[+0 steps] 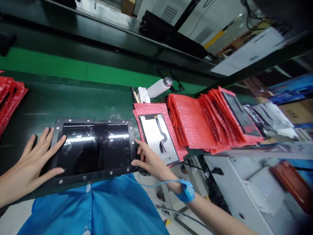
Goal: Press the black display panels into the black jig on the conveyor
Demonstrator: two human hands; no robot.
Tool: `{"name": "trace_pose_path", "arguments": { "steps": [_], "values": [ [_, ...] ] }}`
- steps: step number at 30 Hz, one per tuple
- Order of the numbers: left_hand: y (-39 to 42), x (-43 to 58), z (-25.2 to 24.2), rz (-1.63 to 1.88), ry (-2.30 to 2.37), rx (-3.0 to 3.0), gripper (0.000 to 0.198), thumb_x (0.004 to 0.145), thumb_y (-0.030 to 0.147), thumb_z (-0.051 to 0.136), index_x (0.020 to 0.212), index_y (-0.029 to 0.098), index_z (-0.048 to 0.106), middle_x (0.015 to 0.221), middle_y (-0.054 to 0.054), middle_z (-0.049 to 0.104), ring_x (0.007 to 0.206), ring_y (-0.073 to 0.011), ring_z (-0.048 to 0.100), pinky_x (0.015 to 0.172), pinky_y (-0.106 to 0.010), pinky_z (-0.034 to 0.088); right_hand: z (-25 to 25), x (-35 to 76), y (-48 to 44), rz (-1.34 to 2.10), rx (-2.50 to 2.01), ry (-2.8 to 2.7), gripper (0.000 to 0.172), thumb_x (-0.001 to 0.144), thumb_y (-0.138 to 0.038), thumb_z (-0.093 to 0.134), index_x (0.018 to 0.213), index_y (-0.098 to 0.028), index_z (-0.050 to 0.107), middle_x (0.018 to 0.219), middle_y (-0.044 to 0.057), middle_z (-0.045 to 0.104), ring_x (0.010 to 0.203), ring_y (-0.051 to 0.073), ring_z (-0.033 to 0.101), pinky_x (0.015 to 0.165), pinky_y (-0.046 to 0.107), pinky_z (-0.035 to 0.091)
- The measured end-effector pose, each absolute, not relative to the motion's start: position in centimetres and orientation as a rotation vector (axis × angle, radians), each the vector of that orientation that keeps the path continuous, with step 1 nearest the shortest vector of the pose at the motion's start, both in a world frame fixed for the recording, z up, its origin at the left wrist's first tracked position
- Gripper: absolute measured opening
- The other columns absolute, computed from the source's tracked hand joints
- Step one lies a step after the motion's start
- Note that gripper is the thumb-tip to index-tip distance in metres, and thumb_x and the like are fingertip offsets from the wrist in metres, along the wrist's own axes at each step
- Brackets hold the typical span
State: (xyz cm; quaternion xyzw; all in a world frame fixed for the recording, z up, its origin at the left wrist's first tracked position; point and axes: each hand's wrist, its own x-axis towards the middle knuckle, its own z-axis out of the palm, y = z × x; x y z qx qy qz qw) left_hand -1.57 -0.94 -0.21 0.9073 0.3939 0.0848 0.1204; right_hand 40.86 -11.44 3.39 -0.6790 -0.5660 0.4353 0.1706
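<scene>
A black display panel [95, 148] with a glossy screen sits in a dark frame [84, 178] dotted with small round silver spots. It lies near the table's front edge, just ahead of my body. My left hand [36, 160] is open, fingers spread over the frame's left edge, with the index and thumb reaching onto the panel. At the right edge, my right hand [150, 160] touches the frame with thumb and index finger apart; its other fingers are bent. A blue wrist strap [187, 191] with a cord circles my right wrist.
Right of the frame, a white-backed screen [158, 138] with a ribbon cable rests on a red bubble bag [156, 107]. Farther right stand several red bubble bags [193, 120] and a dark screen [241, 112]. Behind are a white bottle [157, 88] and, at far left, more red bags [12, 98].
</scene>
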Motion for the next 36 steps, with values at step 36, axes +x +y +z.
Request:
{"name": "trace_pose_path", "arguments": {
  "steps": [36],
  "values": [
    [-6.6, 2.4, 0.4, 0.5, 1.621, 2.687, 0.091, 0.089, 0.058, 0.051, 0.158, 0.018, 0.007, 0.159, -0.02, 0.025, 0.149, -0.0404, 0.013, 0.114, -0.073, 0.0, 4.9, 33.2, 3.3, 0.957, -1.255, -2.178, 0.055, 0.084, -0.011, 0.062, 0.136, -0.02, 0.048, 0.106, 0.006, 0.063, 0.105, 0.021, 0.057, 0.1, 0.045, 0.043]
  ]
}}
